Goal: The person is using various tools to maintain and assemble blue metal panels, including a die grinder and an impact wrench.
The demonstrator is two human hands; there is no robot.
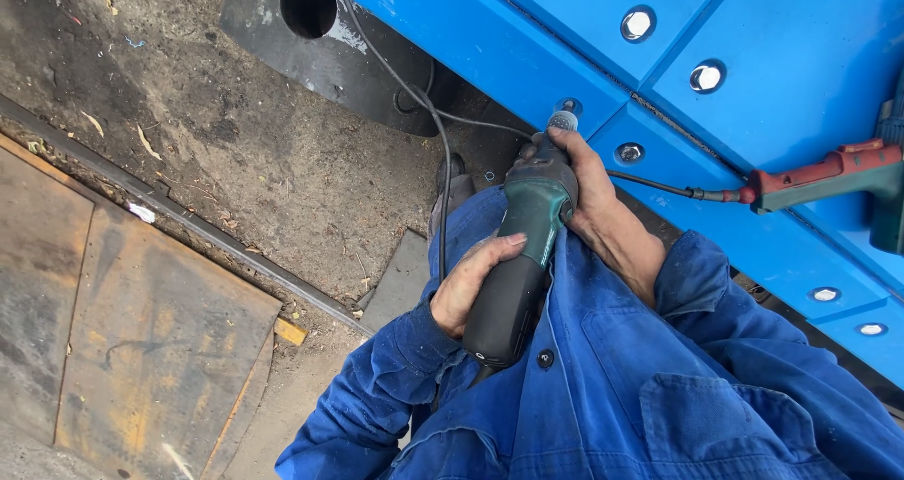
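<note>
I hold a dark green and black straight grinder (524,245) with both hands. My left hand (468,282) grips its black rear body. My right hand (584,184) wraps the front neck, close to the small grinding tip (563,120). That tip sits at a hole (569,106) in the edge of a blue painted steel panel (527,47). Both arms are in blue work sleeves.
A second power tool with a red handle (829,174) lies on the blue panel at right, its black cable (659,186) running left. More round holes (637,24) dot the panel. A dark steel plate with a large hole (308,5) lies on dirt ground; rusty plates (122,320) left.
</note>
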